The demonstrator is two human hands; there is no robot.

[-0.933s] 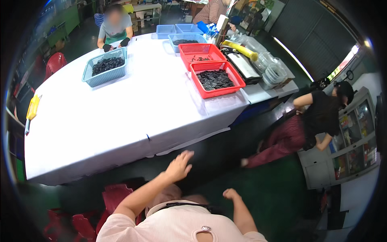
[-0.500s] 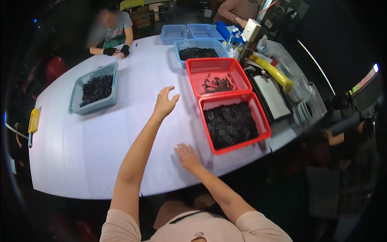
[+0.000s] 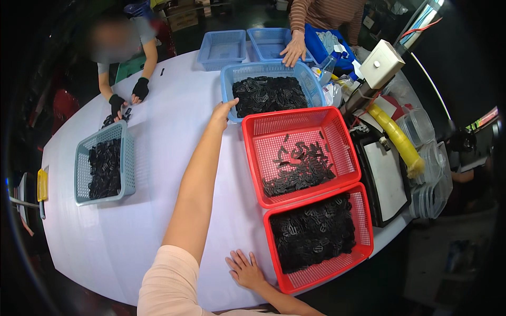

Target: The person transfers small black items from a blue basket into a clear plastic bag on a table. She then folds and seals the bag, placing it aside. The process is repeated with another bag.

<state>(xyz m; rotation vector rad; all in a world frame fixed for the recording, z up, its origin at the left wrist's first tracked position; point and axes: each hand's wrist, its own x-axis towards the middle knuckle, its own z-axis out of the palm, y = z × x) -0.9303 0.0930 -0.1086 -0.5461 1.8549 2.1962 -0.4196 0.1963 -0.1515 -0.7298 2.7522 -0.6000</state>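
My left arm is stretched far out over the table, and my left hand (image 3: 224,111) grips the near left corner of a light-blue plastic basket (image 3: 226,87). That basket holds a heap of small black buckle-like pieces (image 3: 269,94). My right hand (image 3: 246,271) lies on the white table (image 3: 153,221) with its fingers spread, holding nothing. Beside it stands a red basket (image 3: 367,224) full of black pieces. Beyond that one, a second red basket (image 3: 263,137) holds a loose, thinner pile.
A grey-blue basket (image 3: 127,163) of black pieces stands left, near a person's gloved hands (image 3: 118,105). Another person's hand (image 3: 295,50) touches the blue basket's far rim. Two blue baskets (image 3: 224,47) stand behind. A post with a white box (image 3: 380,64) and clear containers (image 3: 429,179) line the right.
My left hand has reached forward and taken hold of the blue basket's corner. My right hand stays on the table. A co-worker's hand has come to that basket's far rim. The view has shifted.
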